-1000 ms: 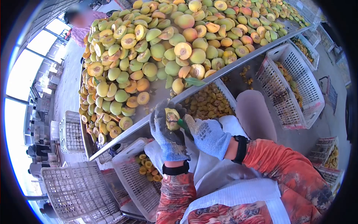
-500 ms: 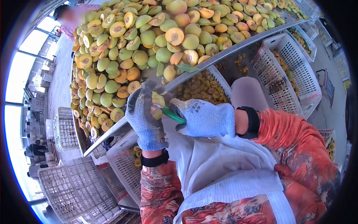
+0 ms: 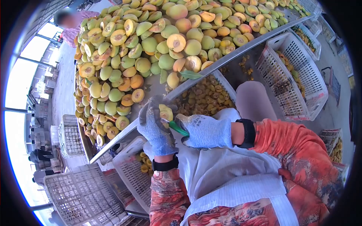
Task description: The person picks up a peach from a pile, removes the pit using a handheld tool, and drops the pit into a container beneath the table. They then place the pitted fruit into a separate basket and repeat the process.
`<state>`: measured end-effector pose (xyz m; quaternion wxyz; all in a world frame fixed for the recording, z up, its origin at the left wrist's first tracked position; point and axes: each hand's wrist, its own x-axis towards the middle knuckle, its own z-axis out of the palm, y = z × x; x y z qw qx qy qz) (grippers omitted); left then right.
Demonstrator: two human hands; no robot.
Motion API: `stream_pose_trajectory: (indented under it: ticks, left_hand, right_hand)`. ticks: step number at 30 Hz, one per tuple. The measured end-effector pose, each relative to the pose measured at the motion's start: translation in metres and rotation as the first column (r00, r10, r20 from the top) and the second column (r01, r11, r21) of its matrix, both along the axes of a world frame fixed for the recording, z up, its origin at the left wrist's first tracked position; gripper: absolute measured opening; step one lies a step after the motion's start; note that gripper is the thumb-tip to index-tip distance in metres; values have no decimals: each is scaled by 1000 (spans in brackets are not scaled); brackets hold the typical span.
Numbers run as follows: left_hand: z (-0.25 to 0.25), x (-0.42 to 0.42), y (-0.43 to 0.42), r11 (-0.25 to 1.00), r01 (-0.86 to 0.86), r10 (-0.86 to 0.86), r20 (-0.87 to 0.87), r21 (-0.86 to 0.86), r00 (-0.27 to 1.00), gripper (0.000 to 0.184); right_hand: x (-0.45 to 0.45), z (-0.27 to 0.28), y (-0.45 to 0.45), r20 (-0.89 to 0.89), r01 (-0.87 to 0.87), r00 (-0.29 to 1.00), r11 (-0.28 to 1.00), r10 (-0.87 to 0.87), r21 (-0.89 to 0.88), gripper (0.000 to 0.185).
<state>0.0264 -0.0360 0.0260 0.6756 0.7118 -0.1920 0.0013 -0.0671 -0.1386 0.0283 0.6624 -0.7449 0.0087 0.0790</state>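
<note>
My left hand (image 3: 154, 132), in a blue knitted glove with a dark, soiled palm, is closed around a yellow-green peach half (image 3: 165, 112), cut face toward my right hand. Wearing a matching glove, my right hand (image 3: 207, 131) grips a green-handled tool (image 3: 178, 129). Its thin metal shaft reaches the fruit; the tip's shape is hidden there. Both hands are close together above my apron, at the near edge of a metal-rimmed table (image 3: 264, 42). On that table lies a large heap of halved peaches (image 3: 143, 64), with a green leaf (image 3: 190, 74) near the rim.
Below the rim, a container holds small brownish-yellow pieces (image 3: 205, 96). White plastic crates (image 3: 313, 84) with fruit stand right, and another crate (image 3: 130, 169) sits left of my apron. More crates (image 3: 81, 188) are at lower left. A person (image 3: 71, 32) stands beyond the table.
The view has shifted slightly, so the table and crates appear a little lower. Both hands remain together on the peach half and tool, whose metal shaft still meets the fruit.
</note>
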Motion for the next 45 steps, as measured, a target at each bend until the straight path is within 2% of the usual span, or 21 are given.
stream_pose_trajectory:
  ticks: [2, 3, 4, 5, 8, 13, 15, 16, 18, 19, 21, 25, 26, 27, 28, 29, 33, 36, 37, 40, 45]
  left_hand:
    - [-1, 2, -1, 999, 20, -25, -118, -43, 993, 25]
    - [-1, 3, 0, 995, 14, -26, -128, -98, 991, 24]
    - [-2, 2, 2, 989, 3, -24, -144, -148, 989, 23]
    - [4, 2, 3, 961, -76, -40, 406, 266, 913, 25]
    - [14, -1, 1, 995, 99, -102, 139, 31, 985, 29]
    - [8, 10, 2, 977, 139, -161, 127, 164, 979, 32]
    - [3, 19, 3, 933, 103, -266, 469, 345, 842, 32]
    - [2, 18, 2, 934, 103, -265, 472, 342, 841, 32]
    - [11, 7, -9, 939, 345, -345, 107, 19, 933, 33]
    - [8, 4, -11, 941, 337, -337, 109, 19, 935, 33]
    - [-1, 6, -15, 784, 121, -444, -414, -609, 794, 35]
    - [-9, 20, 12, 757, -108, -378, -566, -645, 732, 40]
    - [-9, 22, 31, 755, -126, -355, -563, -643, 746, 40]
    - [-8, 23, 49, 827, -196, -182, -581, -527, 793, 38]
    - [-7, 26, 67, 873, -268, -13, -568, -407, 823, 36]
    - [-9, 29, 96, 939, -207, 69, -437, -276, 897, 32]
    - [-21, 64, 169, 908, -394, 417, -214, 145, 883, 39]
    - [-9, 98, 127, 949, -272, 296, -147, 162, 944, 32]
    - [-8, 112, 101, 910, -233, 279, -90, 343, 956, 31]
    - [-24, 155, 35, 531, -279, 115, 259, 800, 959, 37]
    - [-61, 167, -10, 262, -220, 87, 205, 940, 975, 52]
  right_hand:
    - [2, -6, 0, 27, 9, 1000, 914, 3, -406, 36]
    - [3, 9, -8, 30, 13, 1000, 913, -1, -407, 36]
    - [2, 25, -18, -111, -118, 989, 982, 102, -150, 34]
    - [3, 35, -26, -216, -212, 947, 969, 236, 129, 33]
    - [2, 33, -30, -263, -191, 916, 905, 304, 381, 31]
    - [-6, 13, -25, -214, -101, 921, 731, 324, 674, 31]
    - [-10, 11, -25, -219, -62, 912, 642, 348, 764, 32]
    - [-12, 6, -23, -215, -18, 921, 587, 324, 809, 34]
    - [-13, 1, -22, -209, 16, 929, 532, 305, 847, 36]
    - [-14, -1, -20, -150, -4, 948, 485, 280, 875, 38]
    - [-12, 7, -21, -44, -52, 977, 430, 211, 901, 43]
    - [-22, 22, -43, -117, 120, 992, 603, -45, 788, 45]
    - [-22, 17, -53, -158, 118, 986, 865, -45, 487, 42]
    - [-13, -30, -57, 307, 190, 946, 947, -106, -259, 36]
    - [-19, -29, -53, 113, 179, 982, 552, -152, -814, 33]
    - [-19, -38, -54, 83, 171, 975, 454, -207, -874, 29]
    - [-13, -36, -45, 199, 290, 954, 530, -223, -797, 44]
    - [-8, -36, -38, 232, 309, 951, 607, -204, -732, 39]
    - [-9, -36, -37, 266, 334, 942, 609, -203, -720, 36]
    - [-14, -36, -43, 187, 294, 955, 674, -229, -678, 36]
    - [-28, -36, -56, 64, 260, 955, 711, -290, -653, 41]
